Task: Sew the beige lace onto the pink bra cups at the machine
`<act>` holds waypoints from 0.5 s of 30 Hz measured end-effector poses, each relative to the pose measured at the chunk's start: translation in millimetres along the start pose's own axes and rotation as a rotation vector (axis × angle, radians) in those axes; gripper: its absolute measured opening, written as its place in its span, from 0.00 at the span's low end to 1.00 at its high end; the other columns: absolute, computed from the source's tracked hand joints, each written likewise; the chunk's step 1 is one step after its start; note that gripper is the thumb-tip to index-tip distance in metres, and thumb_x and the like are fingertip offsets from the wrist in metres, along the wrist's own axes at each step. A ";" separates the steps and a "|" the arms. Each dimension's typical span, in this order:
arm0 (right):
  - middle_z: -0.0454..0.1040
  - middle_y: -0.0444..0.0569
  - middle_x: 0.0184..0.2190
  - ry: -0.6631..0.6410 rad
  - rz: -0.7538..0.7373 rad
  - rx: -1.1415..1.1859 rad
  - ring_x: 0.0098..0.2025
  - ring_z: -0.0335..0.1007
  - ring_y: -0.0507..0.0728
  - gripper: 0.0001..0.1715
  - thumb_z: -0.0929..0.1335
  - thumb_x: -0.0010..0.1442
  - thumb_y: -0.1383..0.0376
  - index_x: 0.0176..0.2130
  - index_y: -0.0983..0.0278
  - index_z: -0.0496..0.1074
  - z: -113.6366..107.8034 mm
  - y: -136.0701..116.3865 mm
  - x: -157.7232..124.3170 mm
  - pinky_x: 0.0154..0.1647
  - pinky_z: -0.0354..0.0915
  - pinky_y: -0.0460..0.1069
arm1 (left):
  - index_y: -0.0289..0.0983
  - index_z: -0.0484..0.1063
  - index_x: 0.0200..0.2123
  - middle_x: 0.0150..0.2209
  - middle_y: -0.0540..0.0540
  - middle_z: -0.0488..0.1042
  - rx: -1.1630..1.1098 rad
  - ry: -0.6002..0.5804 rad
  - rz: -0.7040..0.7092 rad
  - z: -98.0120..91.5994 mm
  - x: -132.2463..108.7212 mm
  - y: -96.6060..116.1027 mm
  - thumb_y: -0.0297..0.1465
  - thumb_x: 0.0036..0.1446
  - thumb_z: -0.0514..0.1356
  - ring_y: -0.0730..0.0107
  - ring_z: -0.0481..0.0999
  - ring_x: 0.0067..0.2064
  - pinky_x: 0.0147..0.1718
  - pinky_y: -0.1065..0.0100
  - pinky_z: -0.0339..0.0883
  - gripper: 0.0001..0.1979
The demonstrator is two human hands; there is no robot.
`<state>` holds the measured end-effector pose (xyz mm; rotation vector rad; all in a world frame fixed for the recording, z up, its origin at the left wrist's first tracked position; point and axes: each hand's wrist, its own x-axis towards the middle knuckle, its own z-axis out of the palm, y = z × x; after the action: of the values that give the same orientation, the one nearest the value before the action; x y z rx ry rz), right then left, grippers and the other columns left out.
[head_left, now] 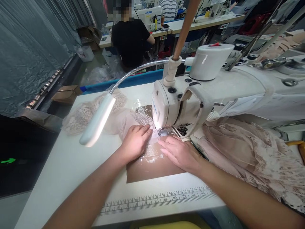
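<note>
My left hand (135, 142) lies on sheer pale lace fabric (115, 122), its fingers pointing at the needle area of a white sewing machine (164, 101). To the right of the needle, my right hand (179, 151) rests low with fingers stretched out, near the presser foot (162, 132). Both hands look flat rather than gripping. Under them is a brown sheet (152, 171) with a shiny, clear taped patch. The lace bunches up left of the machine head. Exactly where the fabric passes under the foot is partly hidden by my fingers and the glare.
A lamp (97, 121) on a bendy metal neck hangs over the left side. A ruler strip (157, 201) runs along the table's (95, 178) front. Beige lace garments (240, 149) are heaped at right. Beyond, a person in a black shirt (130, 41) sits at another machine.
</note>
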<state>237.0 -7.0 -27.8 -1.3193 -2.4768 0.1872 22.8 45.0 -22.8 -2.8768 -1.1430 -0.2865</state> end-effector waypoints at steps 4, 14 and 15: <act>0.74 0.50 0.31 0.004 -0.013 0.060 0.35 0.70 0.56 0.17 0.62 0.62 0.64 0.48 0.62 0.74 2.2 4.5 -1.7 0.32 0.61 0.48 | 0.32 0.68 0.53 0.53 0.35 0.69 -0.042 0.031 -0.024 2.6 -2.9 -2.3 0.26 0.58 0.52 0.52 0.67 0.51 0.48 0.53 0.62 0.19; 0.73 0.49 0.24 -0.160 0.366 -0.247 0.24 0.66 0.55 0.21 0.58 0.64 0.58 0.30 0.63 0.73 -40.3 22.8 -9.5 0.22 0.48 0.48 | 0.32 0.66 0.56 0.57 0.34 0.66 -0.119 0.066 -0.096 1.6 -10.2 -2.5 0.39 0.63 0.50 0.49 0.65 0.56 0.54 0.50 0.59 0.23; 0.74 0.50 0.25 -0.194 0.405 -0.292 0.25 0.67 0.55 0.20 0.58 0.64 0.58 0.30 0.64 0.71 -43.2 25.3 -11.2 0.22 0.47 0.48 | 0.33 0.66 0.56 0.57 0.34 0.66 -0.130 0.073 -0.108 1.8 -10.7 -2.5 0.39 0.62 0.51 0.49 0.65 0.56 0.53 0.50 0.59 0.23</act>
<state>277.5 -3.7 3.5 -2.0089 -2.4276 0.0479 13.7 39.7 -26.6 -2.8902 -1.3157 -0.4837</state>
